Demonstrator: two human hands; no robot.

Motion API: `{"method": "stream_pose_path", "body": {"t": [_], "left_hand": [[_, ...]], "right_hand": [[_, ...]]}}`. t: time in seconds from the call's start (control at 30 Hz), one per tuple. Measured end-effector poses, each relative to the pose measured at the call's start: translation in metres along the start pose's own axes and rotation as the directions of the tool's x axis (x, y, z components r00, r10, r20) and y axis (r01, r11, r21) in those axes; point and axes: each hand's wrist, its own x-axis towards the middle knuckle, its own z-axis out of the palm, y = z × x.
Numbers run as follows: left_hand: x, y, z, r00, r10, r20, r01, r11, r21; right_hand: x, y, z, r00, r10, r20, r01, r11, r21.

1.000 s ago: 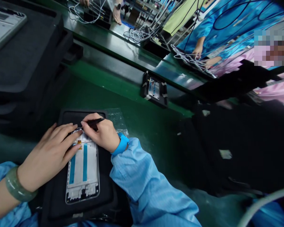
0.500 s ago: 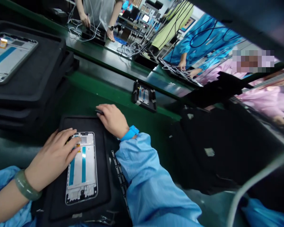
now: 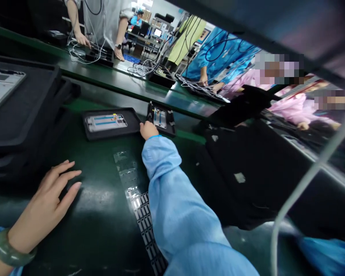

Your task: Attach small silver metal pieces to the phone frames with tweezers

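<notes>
Item: my left hand (image 3: 50,195), fingers (image 3: 66,178) spread wide, holding nothing, over the bench (image 3: 97,226). Item: my right hand (image 3: 148,130), fingers bunched at the edge of a black fixture (image 3: 169,124); whether they hold anything, I cannot tell. Item: a phone frame (image 3: 105,122), lying flat in a black tray (image 3: 132,124), just left of that hand.

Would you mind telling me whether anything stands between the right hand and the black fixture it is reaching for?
Nothing visible does. The right hand is right at the near corner of the fixture, with no object between them. The tray lies beside the hand on the left, not in its path.
</notes>
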Motion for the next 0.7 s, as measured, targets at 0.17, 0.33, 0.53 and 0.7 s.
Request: {"method": "stream_pose_path", "body": {"t": [0.17,0.33,0.53,0.7], "left_hand": [[-0.001,-0.008,0.004,0.998,-0.037,0.054,0.035,0.999,0.024],[0.001,-0.007,0.006,0.997,0.031,0.068,-0.033,0.999,0.033],[0.001,-0.01,0.009,0.991,0.095,0.092,-0.1,0.993,0.055],[0.001,-0.017,0.01,0.99,0.117,0.081,-0.124,0.989,0.083]], "right_hand": [[0.011,0.006,-0.003,1.0,0.008,-0.01,-0.009,1.0,-0.027],[-0.008,0.06,-0.004,0.996,0.081,0.036,-0.075,0.988,-0.132],[-0.024,0.072,-0.004,1.0,-0.026,0.009,0.027,0.977,-0.213],[-0.051,0.055,-0.036,0.985,-0.164,-0.044,0.149,0.959,-0.243]]}}
